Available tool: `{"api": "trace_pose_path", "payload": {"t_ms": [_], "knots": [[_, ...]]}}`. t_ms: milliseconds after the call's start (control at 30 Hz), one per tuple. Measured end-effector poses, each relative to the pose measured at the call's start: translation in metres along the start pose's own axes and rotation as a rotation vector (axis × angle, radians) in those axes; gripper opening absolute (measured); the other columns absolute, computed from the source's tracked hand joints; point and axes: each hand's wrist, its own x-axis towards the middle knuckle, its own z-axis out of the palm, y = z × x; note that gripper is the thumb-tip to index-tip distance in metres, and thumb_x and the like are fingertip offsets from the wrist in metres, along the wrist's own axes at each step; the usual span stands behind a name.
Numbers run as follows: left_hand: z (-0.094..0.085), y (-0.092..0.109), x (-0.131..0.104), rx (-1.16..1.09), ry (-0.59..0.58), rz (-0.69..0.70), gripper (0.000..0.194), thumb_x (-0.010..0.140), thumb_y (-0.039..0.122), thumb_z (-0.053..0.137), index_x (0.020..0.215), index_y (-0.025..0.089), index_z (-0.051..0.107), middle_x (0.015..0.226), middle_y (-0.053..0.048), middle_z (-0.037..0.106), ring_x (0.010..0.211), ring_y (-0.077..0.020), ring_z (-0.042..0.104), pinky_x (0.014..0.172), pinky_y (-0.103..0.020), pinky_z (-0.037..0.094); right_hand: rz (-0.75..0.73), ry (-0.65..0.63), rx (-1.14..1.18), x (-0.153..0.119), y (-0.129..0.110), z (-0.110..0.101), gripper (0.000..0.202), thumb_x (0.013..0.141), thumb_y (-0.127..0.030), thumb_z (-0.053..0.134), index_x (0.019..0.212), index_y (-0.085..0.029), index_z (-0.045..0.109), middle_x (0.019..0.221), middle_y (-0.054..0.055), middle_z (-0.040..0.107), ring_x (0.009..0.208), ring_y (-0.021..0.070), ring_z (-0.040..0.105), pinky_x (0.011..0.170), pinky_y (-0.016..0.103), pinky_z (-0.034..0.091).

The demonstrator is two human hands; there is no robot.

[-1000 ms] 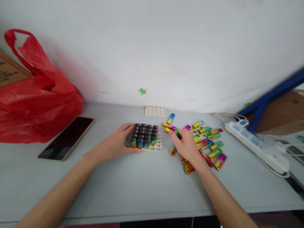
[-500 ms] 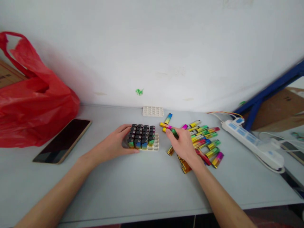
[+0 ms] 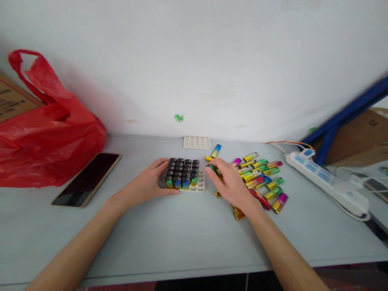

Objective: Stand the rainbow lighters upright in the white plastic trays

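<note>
A white tray with round holes (image 3: 200,185) holds several upright lighters (image 3: 182,171) with black tops and shiny coloured bodies; holes at its right side show bare. My left hand (image 3: 148,180) curls around the left side of this group, fingers behind and thumb along the front edge. Just right of the tray, my right hand (image 3: 232,184) pinches a green lighter (image 3: 215,167), mostly covered by its fingers. A loose pile of metallic, many-coloured lighters (image 3: 256,178) lies to the right of that hand, partly hidden by it. One blue-and-yellow lighter (image 3: 216,150) lies behind it.
A second white tray (image 3: 197,142) lies against the wall. On the left are a phone (image 3: 87,178) and a red plastic bag (image 3: 57,137) by a cardboard box (image 3: 16,99). A white power strip (image 3: 327,182) with cables lies at the right, near a blue metal frame (image 3: 348,115).
My right hand has drawn the green lighter left, away from the pile and closer to the tray. My left hand keeps its hold. The whole view has shifted slightly.
</note>
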Motion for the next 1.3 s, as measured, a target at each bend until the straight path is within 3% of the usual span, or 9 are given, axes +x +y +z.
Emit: {"api": "trace_pose_path", "payload": {"t_ms": [67, 267, 467, 633, 767, 1000, 1133, 1300], "knots": [[-0.001, 0.002, -0.001, -0.005, 0.012, 0.003, 0.08, 0.074, 0.066, 0.089, 0.135, 0.019, 0.067, 0.15, -0.017, 0.064, 0.136, -0.0391, 0.065, 0.123, -0.056, 0.051, -0.09, 0.004, 0.023, 0.0, -0.002, -0.001, 0.022, 0.111, -0.037, 0.058, 0.101, -0.022, 0.07, 0.1, 0.008, 0.072, 0.098, 0.0237, 0.07, 0.09, 0.036, 0.054], [-0.002, 0.003, -0.001, -0.024, 0.027, 0.021, 0.077, 0.073, 0.062, 0.091, 0.136, 0.023, 0.068, 0.148, -0.016, 0.066, 0.136, -0.0392, 0.066, 0.121, -0.052, 0.054, -0.169, -0.025, 0.081, -0.004, -0.006, 0.002, 0.019, 0.106, -0.037, 0.067, 0.097, -0.022, 0.074, 0.079, 0.003, 0.072, 0.072, 0.0194, 0.068, 0.074, 0.035, 0.056], [-0.001, 0.001, -0.001, -0.05, 0.021, 0.034, 0.079, 0.074, 0.064, 0.091, 0.137, 0.021, 0.066, 0.148, -0.016, 0.065, 0.136, -0.0383, 0.065, 0.122, -0.055, 0.053, -0.166, -0.071, 0.103, -0.006, -0.005, 0.005, 0.018, 0.106, -0.039, 0.069, 0.106, -0.024, 0.077, 0.094, 0.006, 0.081, 0.078, 0.0213, 0.073, 0.079, 0.038, 0.06], [-0.004, 0.006, -0.001, -0.071, -0.001, 0.012, 0.08, 0.074, 0.061, 0.091, 0.136, 0.018, 0.066, 0.15, -0.019, 0.063, 0.14, -0.0393, 0.062, 0.124, -0.055, 0.049, -0.212, -0.057, 0.099, -0.005, -0.004, 0.0, 0.016, 0.105, -0.038, 0.071, 0.107, -0.024, 0.079, 0.092, 0.006, 0.08, 0.081, 0.0225, 0.074, 0.08, 0.039, 0.061], [-0.003, 0.007, -0.002, -0.064, 0.022, 0.017, 0.078, 0.072, 0.059, 0.092, 0.134, 0.018, 0.068, 0.149, -0.019, 0.064, 0.139, -0.0399, 0.063, 0.125, -0.054, 0.05, -0.205, -0.132, 0.118, -0.004, -0.002, 0.004, 0.021, 0.107, -0.043, 0.069, 0.108, -0.024, 0.078, 0.089, 0.005, 0.077, 0.078, 0.0207, 0.072, 0.078, 0.036, 0.059], [0.001, 0.001, -0.002, -0.044, 0.035, 0.044, 0.078, 0.074, 0.064, 0.09, 0.135, 0.021, 0.067, 0.149, -0.017, 0.065, 0.139, -0.0386, 0.064, 0.125, -0.052, 0.051, -0.04, -0.18, -0.028, -0.005, 0.0, 0.007, 0.055, 0.099, -0.07, 0.068, 0.071, -0.023, 0.066, 0.066, 0.001, 0.065, 0.06, 0.0167, 0.057, 0.061, 0.03, 0.043], [0.0, 0.0, 0.0, -0.016, 0.01, 0.028, 0.082, 0.076, 0.066, 0.088, 0.137, 0.016, 0.066, 0.151, -0.019, 0.063, 0.14, -0.0387, 0.062, 0.126, -0.051, 0.049, 0.021, -0.058, 0.061, 0.008, 0.005, -0.001, 0.07, 0.107, -0.078, 0.04, 0.075, -0.023, 0.069, 0.065, 0.002, 0.063, 0.06, 0.0167, 0.057, 0.063, 0.03, 0.043], [0.001, -0.002, 0.002, -0.003, 0.006, 0.022, 0.086, 0.075, 0.071, 0.085, 0.136, 0.014, 0.065, 0.151, -0.02, 0.062, 0.139, -0.0402, 0.062, 0.127, -0.054, 0.046, 0.118, 0.301, 0.125, 0.033, 0.009, -0.022, 0.083, 0.107, -0.082, 0.022, 0.068, -0.024, 0.067, 0.058, 0.002, 0.052, 0.056, 0.0177, 0.051, 0.06, 0.033, 0.042]]}}
